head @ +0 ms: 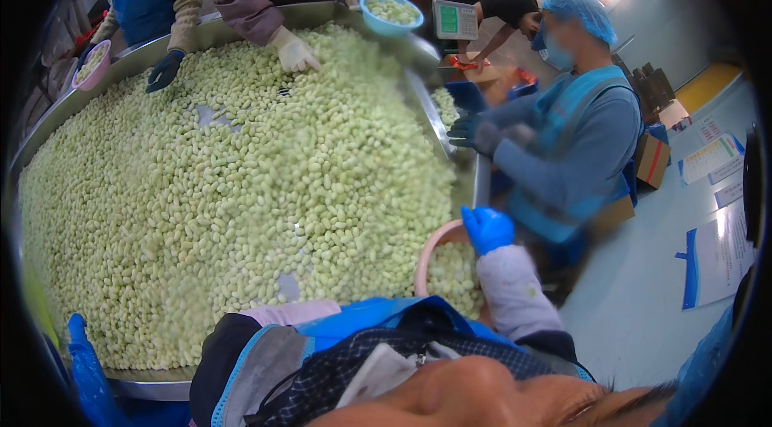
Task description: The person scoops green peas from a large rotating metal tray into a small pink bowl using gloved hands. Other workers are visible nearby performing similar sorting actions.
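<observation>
My right hand (pixel 487 230), in a blue glove, grips the far rim of a pink plastic basin (pixel 426 258). The basin holds pale green oval produce (pixel 452 273), perhaps beans or grapes. It stands by the right end of a large metal sorting table (pixel 151 389), which is heaped with the same produce (pixel 259 198). My left hand is out of view; its pale sleeve (pixel 295 310) runs behind my blue apron (pixel 362 315).
Co-workers' gloved hands (pixel 295 52) (pixel 164 71) reach over the heap; another blue glove (pixel 81 336) is at the lower left. A masked co-worker (pixel 573 119) stands right. A blue basin (pixel 392 17), pink basin (pixel 93 65) and digital scale (pixel 455 20) are along the far side.
</observation>
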Tool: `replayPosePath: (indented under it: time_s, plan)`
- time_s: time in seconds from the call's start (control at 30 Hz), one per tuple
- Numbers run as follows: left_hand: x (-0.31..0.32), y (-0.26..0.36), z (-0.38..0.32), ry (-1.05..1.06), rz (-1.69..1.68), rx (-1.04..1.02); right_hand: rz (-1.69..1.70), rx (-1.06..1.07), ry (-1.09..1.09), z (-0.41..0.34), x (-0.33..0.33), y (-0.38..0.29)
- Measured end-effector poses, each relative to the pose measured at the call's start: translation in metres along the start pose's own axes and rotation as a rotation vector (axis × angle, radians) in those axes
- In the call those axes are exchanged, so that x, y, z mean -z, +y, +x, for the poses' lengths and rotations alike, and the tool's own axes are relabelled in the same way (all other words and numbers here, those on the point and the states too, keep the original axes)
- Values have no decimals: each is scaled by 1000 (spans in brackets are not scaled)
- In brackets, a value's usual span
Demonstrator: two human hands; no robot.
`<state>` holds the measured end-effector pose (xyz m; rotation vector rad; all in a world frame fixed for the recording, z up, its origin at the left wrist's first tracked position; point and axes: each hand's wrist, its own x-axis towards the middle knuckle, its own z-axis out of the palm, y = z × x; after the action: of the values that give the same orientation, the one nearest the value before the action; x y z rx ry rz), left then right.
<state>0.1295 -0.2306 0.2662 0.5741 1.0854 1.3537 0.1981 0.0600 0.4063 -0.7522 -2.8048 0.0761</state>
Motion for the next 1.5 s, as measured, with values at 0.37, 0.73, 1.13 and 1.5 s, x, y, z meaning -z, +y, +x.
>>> replayPosePath:
  time_s: [0.37, 0.73, 1.13, 1.5]
  plan:
    - [29, 2, 5, 56, -35, -68, 30, -34, -29, 0, 6, 0]
    - [12, -6, -4, -5, 44, -44, 34, 3, -8, 0, 2, 3]
    - [87, -16, 59, -112, 720, -334, 14, 0, -39, 0, 10, 0]
    - [166, 133, 154, 444, 662, -535, -8, -4, -32, 4, 11, -3]
